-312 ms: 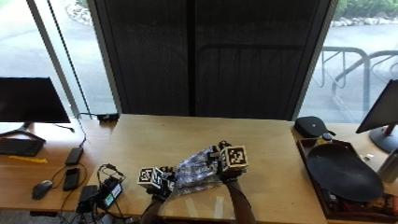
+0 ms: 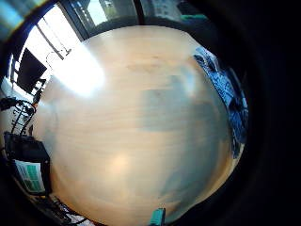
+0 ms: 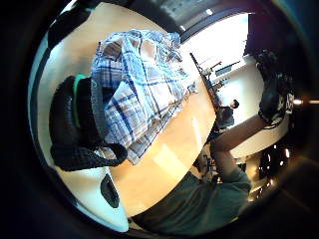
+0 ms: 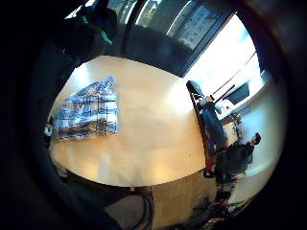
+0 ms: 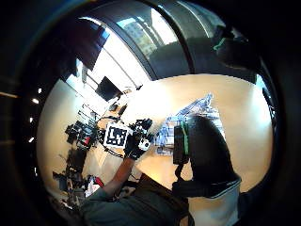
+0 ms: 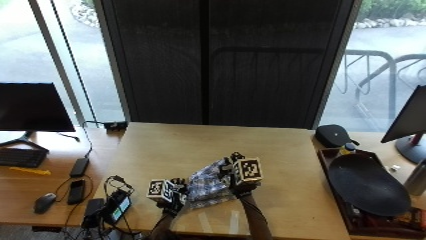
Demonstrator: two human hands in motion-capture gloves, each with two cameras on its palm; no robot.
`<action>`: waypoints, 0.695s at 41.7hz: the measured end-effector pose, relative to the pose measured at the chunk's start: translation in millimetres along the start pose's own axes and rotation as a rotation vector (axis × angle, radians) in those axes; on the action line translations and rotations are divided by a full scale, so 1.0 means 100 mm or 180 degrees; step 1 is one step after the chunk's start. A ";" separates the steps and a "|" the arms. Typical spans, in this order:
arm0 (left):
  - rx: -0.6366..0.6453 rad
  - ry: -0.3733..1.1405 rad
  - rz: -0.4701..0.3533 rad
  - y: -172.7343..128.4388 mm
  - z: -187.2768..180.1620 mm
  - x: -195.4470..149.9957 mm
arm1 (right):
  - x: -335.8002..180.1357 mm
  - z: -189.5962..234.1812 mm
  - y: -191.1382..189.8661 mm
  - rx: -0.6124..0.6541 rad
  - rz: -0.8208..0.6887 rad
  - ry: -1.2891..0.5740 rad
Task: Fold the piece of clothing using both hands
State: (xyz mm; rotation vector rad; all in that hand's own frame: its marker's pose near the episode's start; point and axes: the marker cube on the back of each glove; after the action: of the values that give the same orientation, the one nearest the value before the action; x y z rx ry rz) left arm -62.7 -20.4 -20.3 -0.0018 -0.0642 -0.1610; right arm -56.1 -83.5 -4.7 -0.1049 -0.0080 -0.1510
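Observation:
A blue-and-white plaid garment lies bunched and partly folded near the front edge of the wooden table. My left hand is at its left edge. In the left thumb side view, curled fingers pinch the garment at its border. My right hand hovers over the garment's right side. In the right little finger side view the garment lies flat on the table below the hand, with no cloth in the fingers. The right thumb side view shows the thumb and my left hand beside the garment.
A black oval dish sits on a tray at the right, with a black case behind it. On the left side desk are a monitor, a mouse, a phone and a cabled device. Bare tabletop stretches behind the garment.

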 end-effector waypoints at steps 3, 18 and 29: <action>0.0017 -0.0070 -0.0097 -0.06 -0.03 -0.13 | -0.13 0.02 -0.16 -0.0110 -0.0114 -0.0043; 0.0066 -0.0045 -0.0107 -0.05 -0.09 -0.10 | -0.39 0.27 -0.17 -0.0324 -0.0356 -0.0131; 0.0203 0.0257 0.0104 -0.06 -0.24 0.07 | -0.08 0.24 -0.19 0.0310 -0.0313 0.0601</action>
State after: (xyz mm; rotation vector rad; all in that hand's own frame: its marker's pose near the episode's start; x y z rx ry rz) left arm -54.9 -27.8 -44.3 0.0673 0.0114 -0.1261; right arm -66.3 -98.1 21.3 0.0073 0.1678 -0.2579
